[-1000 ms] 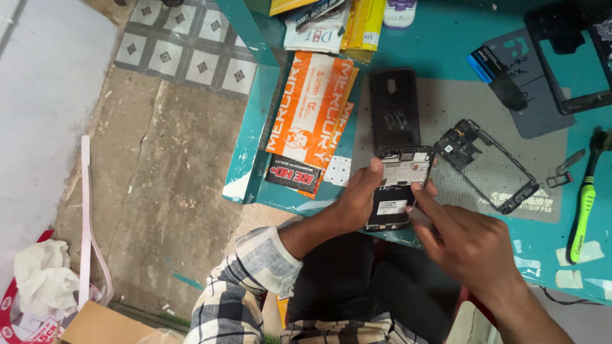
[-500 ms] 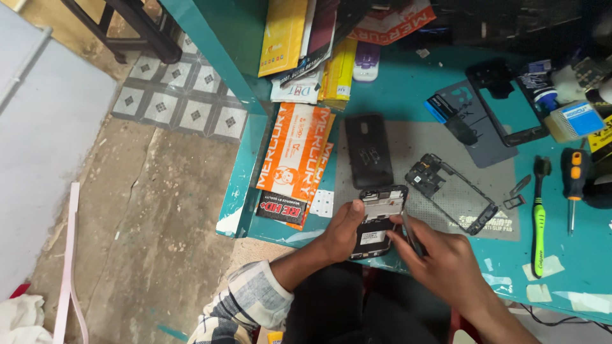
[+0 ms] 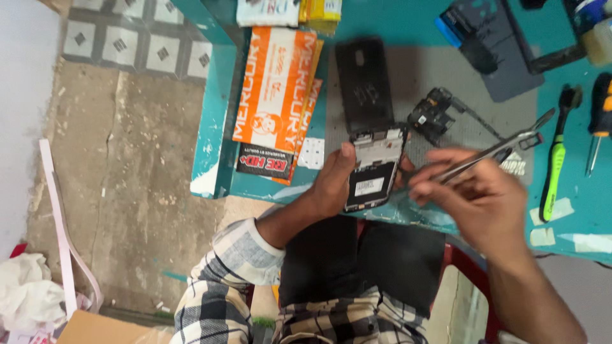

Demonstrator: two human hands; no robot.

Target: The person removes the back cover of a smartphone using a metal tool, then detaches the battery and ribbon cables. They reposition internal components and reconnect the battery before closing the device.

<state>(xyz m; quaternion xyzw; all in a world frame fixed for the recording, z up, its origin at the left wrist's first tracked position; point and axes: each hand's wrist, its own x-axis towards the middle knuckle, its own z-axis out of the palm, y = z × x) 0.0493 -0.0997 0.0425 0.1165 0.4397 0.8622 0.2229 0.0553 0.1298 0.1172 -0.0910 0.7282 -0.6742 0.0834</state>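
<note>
Fingers of the left hand wrap the opened phone at the teal bench edge, thumb on its side; right hand pinches metal tweezers just beside it.

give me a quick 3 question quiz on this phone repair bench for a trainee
1. True or false: the left hand steadies the opened phone at the edge of the teal table.
2. What does the right hand hold?
A. green-handled tool
B. metal tweezers
C. orange packet
3. Fill in: the black back cover lies just ____ the opened phone, farther from the person.

Key
1. True.
2. B: the metal tweezers are pinched in the fingers; the green-handled tool lies untouched on the table to the right, and the orange packet lies to the left.
3. beyond.
</note>
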